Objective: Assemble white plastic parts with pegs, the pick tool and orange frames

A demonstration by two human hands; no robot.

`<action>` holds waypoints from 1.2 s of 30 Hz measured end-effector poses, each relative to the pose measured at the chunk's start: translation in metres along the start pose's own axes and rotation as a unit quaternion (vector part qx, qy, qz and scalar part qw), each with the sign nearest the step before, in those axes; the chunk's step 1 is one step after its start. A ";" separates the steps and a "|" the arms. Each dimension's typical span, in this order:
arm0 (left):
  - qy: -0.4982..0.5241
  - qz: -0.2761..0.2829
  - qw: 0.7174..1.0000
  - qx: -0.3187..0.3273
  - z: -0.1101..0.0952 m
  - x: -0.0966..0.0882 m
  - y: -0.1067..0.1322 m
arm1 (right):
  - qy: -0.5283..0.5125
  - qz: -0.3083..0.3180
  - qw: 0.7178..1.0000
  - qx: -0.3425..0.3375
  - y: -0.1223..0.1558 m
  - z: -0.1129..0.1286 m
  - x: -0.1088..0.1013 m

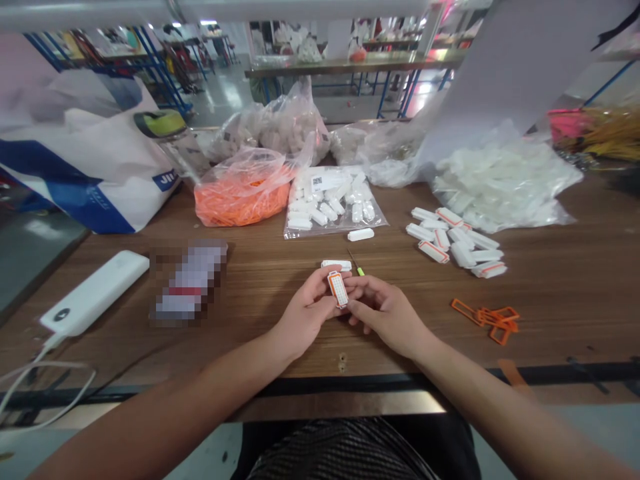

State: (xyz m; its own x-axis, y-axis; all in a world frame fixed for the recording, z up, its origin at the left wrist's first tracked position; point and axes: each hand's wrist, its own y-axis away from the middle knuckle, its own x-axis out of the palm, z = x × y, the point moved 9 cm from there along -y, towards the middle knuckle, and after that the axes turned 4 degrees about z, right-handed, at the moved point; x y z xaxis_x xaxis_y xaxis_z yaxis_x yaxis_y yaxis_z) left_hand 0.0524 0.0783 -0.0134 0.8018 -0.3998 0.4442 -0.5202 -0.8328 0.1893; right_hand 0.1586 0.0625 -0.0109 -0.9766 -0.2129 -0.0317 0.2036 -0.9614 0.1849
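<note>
Both hands meet over the wooden table near its front edge. My left hand and my right hand pinch one small white connector with an orange frame around its face, fingers closed on it from either side. Just beyond the hands lie another white connector and a thin tool with a green tip. A single white connector rests farther back.
A pile of finished white connectors sits to the right, with loose orange frames nearer the edge. Bags hold orange frames and white connectors. A white power bank with a cable lies at left.
</note>
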 end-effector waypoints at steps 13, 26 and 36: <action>-0.140 0.036 0.987 0.067 -0.012 0.003 0.000 | 0.067 -0.027 0.996 -0.060 0.003 0.008 -0.004; -0.350 0.018 0.927 0.136 -0.020 -0.002 0.002 | 0.334 -0.201 0.921 -0.006 0.015 0.054 -0.107; -0.366 0.012 0.920 0.137 -0.018 -0.003 0.000 | 0.594 -0.319 0.735 0.070 -0.010 0.084 -0.217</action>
State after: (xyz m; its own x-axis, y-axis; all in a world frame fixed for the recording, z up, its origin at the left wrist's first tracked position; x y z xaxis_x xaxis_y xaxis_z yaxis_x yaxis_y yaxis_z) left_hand 0.0446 0.0859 0.0010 0.8268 -0.4868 -0.2819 -0.5272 -0.8454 -0.0862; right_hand 0.3629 0.1330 0.0767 -0.1024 0.1912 -0.9762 -0.3600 -0.9219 -0.1429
